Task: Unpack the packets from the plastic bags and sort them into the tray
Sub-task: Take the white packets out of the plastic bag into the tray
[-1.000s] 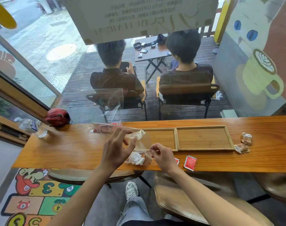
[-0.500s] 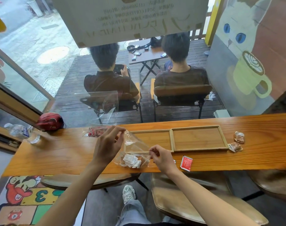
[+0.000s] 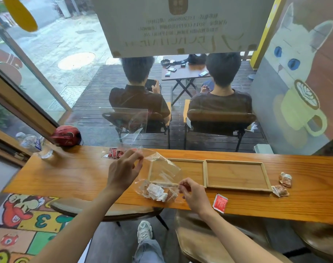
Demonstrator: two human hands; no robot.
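Observation:
A clear plastic bag [image 3: 162,170] is stretched between my two hands over the left end of the wooden counter. My left hand [image 3: 123,169] pinches its upper edge. My right hand [image 3: 192,193] pinches its lower right edge. Several white and brown packets [image 3: 156,192] lie bunched in the bag's low end, near the counter's front edge. The two-compartment wooden tray [image 3: 205,172] lies behind the bag, both compartments bare. A second bag with red packets [image 3: 114,153] rests at the back left.
A loose red packet [image 3: 220,203] lies near the front edge, right of my right hand. Two brown packets [image 3: 282,185] lie right of the tray. A red helmet [image 3: 67,135] and a water bottle [image 3: 31,143] sit at the far left. A window runs behind the counter.
My hands have pulled the bag wider apart, the left hand up and back. The packets have slid into the bag's low end near the front edge.

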